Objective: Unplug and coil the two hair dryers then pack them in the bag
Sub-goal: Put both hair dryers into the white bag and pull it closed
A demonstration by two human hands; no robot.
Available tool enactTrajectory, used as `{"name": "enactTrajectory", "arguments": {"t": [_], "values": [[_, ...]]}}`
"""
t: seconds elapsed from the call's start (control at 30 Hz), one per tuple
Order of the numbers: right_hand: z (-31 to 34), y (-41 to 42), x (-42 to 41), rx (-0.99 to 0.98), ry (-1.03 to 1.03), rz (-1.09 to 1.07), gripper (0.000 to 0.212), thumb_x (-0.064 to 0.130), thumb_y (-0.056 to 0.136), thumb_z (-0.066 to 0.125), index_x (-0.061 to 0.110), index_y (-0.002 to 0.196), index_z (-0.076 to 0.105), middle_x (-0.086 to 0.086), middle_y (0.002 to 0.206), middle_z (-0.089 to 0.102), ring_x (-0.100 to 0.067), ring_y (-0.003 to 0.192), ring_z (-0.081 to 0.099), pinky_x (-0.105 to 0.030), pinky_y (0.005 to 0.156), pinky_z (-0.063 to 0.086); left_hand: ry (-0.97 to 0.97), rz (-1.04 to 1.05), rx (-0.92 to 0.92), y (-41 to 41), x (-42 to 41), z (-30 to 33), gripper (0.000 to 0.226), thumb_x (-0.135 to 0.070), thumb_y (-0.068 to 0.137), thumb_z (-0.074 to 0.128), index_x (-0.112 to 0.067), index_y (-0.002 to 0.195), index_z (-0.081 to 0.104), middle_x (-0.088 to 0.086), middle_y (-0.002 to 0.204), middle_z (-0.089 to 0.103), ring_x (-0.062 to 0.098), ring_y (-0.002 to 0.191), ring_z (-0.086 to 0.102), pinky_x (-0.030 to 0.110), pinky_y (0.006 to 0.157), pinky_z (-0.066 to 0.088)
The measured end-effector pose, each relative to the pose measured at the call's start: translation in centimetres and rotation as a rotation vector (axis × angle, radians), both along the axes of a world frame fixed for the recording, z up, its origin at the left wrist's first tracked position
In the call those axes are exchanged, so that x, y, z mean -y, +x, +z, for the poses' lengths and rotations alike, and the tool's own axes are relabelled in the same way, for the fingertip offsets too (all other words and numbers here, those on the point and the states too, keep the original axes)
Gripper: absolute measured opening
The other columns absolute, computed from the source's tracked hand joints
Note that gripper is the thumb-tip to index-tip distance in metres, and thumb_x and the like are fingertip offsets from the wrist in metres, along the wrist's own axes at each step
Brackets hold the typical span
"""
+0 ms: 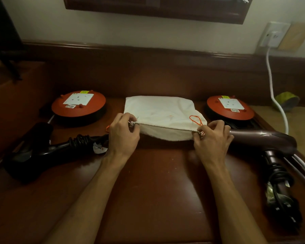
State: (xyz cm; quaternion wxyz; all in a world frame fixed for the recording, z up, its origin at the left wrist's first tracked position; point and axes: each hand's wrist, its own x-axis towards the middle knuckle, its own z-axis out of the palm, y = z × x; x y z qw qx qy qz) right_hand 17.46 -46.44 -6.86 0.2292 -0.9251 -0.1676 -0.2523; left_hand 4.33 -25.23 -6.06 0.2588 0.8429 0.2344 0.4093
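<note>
A white cloth bag [163, 111] with orange drawstrings lies flat on the dark wooden table [157, 182] in the middle. My left hand [122, 134] pinches the bag's near left corner and my right hand [212, 138] pinches its near right corner, with the mouth edge stretched taut between them. A black hair dryer [35, 152] lies on the left with its cord wound around the handle. On the right a maroon hair dryer [269, 143] rests with its cord coiled around its handle too.
Two round red extension reels, one on the left [78, 104] and one on the right [230, 108], flank the bag, their sockets showing no plugs. A white cable [271, 85] hangs from a wall socket [274, 35] at the back right. A green object [286, 100] lies beyond the table.
</note>
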Motion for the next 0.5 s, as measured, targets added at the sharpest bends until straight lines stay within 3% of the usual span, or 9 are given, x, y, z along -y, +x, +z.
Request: {"name": "enactTrajectory", "arguments": {"t": [0.07,0.1,0.17,0.27,0.37,0.5], "values": [[-0.2,0.1,0.1,0.011,-0.041,0.054,0.022,0.028,0.085,0.08,0.012,0.1,0.077,-0.013,0.117,0.057,-0.033,0.115,0.047,-0.047,0.095,0.038,0.029,-0.003,-0.019,-0.1,-0.2,-0.3,0.015,-0.013,0.09,0.077,-0.008,0.104,0.076,0.008,0.11,0.063,0.014,0.089,0.059,0.01,0.075,0.048],[-0.3,0.2,0.0,0.001,-0.063,0.093,0.021,0.027,0.087,0.078,0.012,0.101,0.077,-0.012,0.116,0.059,-0.032,0.114,0.048,-0.047,0.095,0.038,0.055,0.016,-0.041,-0.1,-0.3,-0.5,0.017,-0.017,0.09,0.078,-0.009,0.105,0.077,0.008,0.109,0.064,0.018,0.092,0.061,0.024,0.08,0.053],[-0.3,0.3,0.1,-0.055,-0.097,0.145,0.02,0.028,0.092,0.073,0.013,0.103,0.077,-0.01,0.111,0.066,-0.03,0.111,0.051,-0.045,0.095,0.036,0.122,0.054,-0.1,-0.3,-0.8,-0.5,0.018,-0.021,0.091,0.077,-0.013,0.108,0.077,0.006,0.103,0.071,0.023,0.092,0.065,0.039,0.086,0.05],[0.1,0.7,0.8,-0.083,-0.133,0.099,0.02,0.032,0.093,0.07,0.016,0.104,0.075,-0.007,0.11,0.068,-0.029,0.113,0.052,-0.047,0.098,0.036,0.168,0.013,-0.155,-1.0,-1.9,-0.1,0.018,-0.018,0.087,0.081,-0.017,0.104,0.076,0.001,0.093,0.073,0.018,0.084,0.066,0.037,0.086,0.05],[0.5,1.0,1.6,-0.088,-0.231,0.06,0.015,0.026,0.092,0.069,0.018,0.104,0.07,-0.005,0.112,0.067,-0.028,0.114,0.052,-0.048,0.102,0.035,0.189,-0.235,-0.267,-1.8,-2.4,0.2,0.016,-0.009,0.087,0.08,-0.017,0.1,0.076,-0.002,0.097,0.07,0.009,0.083,0.064,0.033,0.079,0.06],[2.1,1.9,3.2,-0.14,-0.29,0.034,0.012,0.029,0.094,0.068,0.022,0.104,0.068,-0.001,0.107,0.07,-0.024,0.111,0.055,-0.048,0.105,0.032,0.274,-0.337,-0.402,-2.9,-3.8,0.5,0.017,-0.006,0.088,0.075,-0.017,0.102,0.073,-0.003,0.1,0.067,0.013,0.086,0.065,0.039,0.075,0.061]]}}
